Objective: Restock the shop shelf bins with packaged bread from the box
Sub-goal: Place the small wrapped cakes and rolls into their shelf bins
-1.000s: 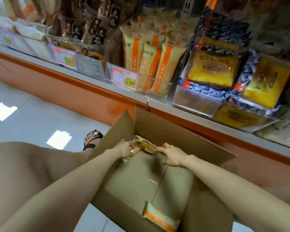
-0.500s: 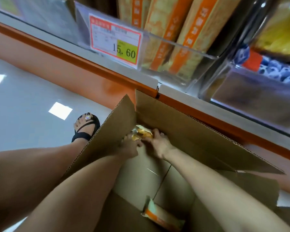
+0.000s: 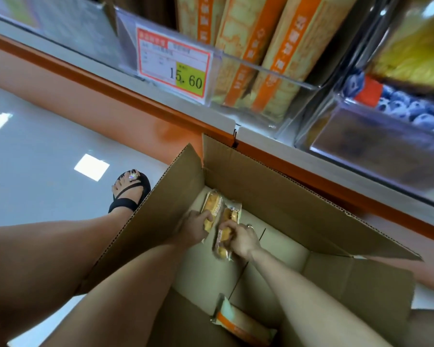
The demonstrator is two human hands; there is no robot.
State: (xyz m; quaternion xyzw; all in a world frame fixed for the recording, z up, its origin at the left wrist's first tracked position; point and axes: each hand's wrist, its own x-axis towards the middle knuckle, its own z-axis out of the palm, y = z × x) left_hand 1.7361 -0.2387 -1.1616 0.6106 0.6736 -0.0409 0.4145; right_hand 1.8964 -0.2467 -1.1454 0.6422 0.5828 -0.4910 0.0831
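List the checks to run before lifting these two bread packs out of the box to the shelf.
1. Left hand grips a clear-wrapped yellow bread pack: ok.
2. Right hand grips the second clear-wrapped bread pack: ok.
3. Brown cardboard box flaps stand open: ok.
4. Room in the clear plastic shelf bin holding orange-striped packs: cannot tell.
5. Box emptied: not ok, an orange-and-white pack lies near its front wall.

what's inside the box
The left hand grips the left bread packet, the right hand the right bread packet; an orange-striped packet lies nearer. Arms cover part of its floor.
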